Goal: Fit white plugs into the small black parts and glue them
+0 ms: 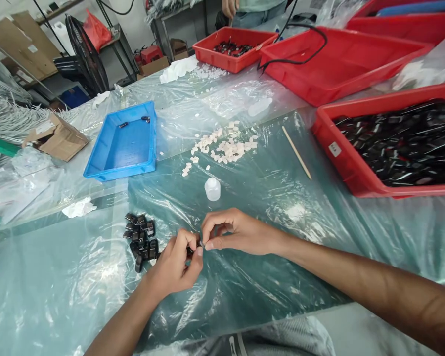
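Note:
My left hand [180,262] is closed around a small black piece [190,251], most of which its fingers hide. Just to the right, my right hand [230,232] pinches at the end of that piece, thumb and forefinger pressed together; whatever lies between those fingertips is too small to make out. A pile of shiny black pieces [141,240] lies on the table to the left of my left hand. Beyond my hands stands a small white translucent bottle [212,189]. Farther back, many small whitish pieces [232,148] are scattered on the plastic sheet.
A blue tray [129,168] with a few dark pieces sits at the back left. Red bins [356,173] line the right and far side, one full of black parts. A wooden stick [296,152] lies near them. Across the table stands a person [257,15].

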`<state>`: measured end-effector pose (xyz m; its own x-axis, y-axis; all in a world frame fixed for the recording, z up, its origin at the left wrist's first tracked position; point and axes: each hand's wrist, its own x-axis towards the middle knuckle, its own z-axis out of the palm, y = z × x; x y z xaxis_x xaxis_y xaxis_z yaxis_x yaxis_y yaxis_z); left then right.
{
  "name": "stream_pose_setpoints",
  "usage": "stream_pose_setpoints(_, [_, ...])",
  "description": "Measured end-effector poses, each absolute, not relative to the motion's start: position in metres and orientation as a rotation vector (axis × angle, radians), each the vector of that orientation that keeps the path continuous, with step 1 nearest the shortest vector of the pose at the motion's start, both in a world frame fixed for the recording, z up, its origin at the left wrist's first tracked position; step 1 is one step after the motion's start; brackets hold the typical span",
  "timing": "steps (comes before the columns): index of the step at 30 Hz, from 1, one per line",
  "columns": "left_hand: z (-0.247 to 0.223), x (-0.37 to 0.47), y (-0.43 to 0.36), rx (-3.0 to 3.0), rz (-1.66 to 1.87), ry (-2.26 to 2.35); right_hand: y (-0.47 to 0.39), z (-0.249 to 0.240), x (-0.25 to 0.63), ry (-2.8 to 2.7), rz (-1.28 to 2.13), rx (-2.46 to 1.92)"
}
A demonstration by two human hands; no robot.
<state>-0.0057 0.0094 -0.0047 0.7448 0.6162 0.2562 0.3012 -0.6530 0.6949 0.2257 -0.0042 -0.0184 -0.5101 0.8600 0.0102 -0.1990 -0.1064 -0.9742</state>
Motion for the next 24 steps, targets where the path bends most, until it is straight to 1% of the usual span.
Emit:
stream_pose_setpoints(3, [-0.01,-0.005,0.007,2.273,0.676,0.632,-0.005,-0.021,0.223,-1.268,1.921,-0.706])
stream_pose_setpoints(6, [-0.014,-0.006,0.004,2.248,0.734,0.582,-0.006,-0.024,0.221,-1.173,2.013,-0.631])
stream_pose_setpoints(10, [-0.015,-0.007,0.002,2.271,0.794,0.527,-0.007,-0.026,0.219,-1.127,2.062,-0.568])
stream_pose_setpoints(16, [-0.01,-0.006,-0.003,2.495,0.89,0.491,-0.004,-0.029,0.218,-1.125,2.09,-0.53])
stream_pose_setpoints(20, [-0.002,-0.005,-0.01,2.577,0.868,0.585,-0.003,-0.03,0.218,-1.183,2.069,-0.582])
stream_pose_setpoints(24, [0.002,-0.005,-0.013,2.564,0.784,0.551,-0.003,-0.033,0.217,-1.288,2.085,-0.632])
